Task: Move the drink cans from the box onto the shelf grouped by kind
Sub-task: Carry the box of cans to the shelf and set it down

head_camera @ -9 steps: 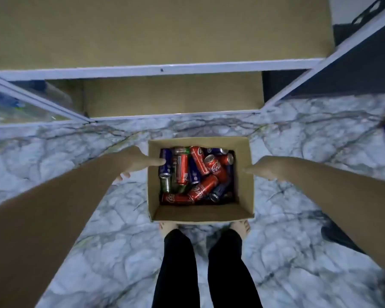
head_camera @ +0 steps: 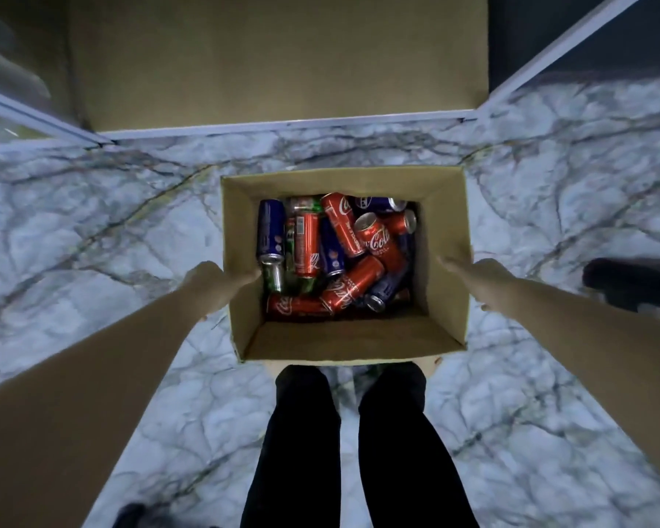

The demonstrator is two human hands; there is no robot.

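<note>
Cans point(head_camera: 336, 253), red, blue and green, lie jumbled in the cardboard box point(head_camera: 444, 238) on the marble floor point(head_camera: 130, 230). Your left hand point(head_camera: 214, 287) and right hand point(head_camera: 473, 278) grip its side walls, fingers curled over the rims.

Dim bluish light, soft overall focus, wide-angle bending at edges, blurred upper-left corner, faint sheen on cans point(head_camera: 336, 253)

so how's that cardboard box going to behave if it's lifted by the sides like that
Probably heavy for its size: the cardboard box holds a loose pile of cans. With the left hand and right hand on opposite walls, the thin walls may bow. The cans lie jumbled, so they would likely roll and shift if it tilts.
</note>
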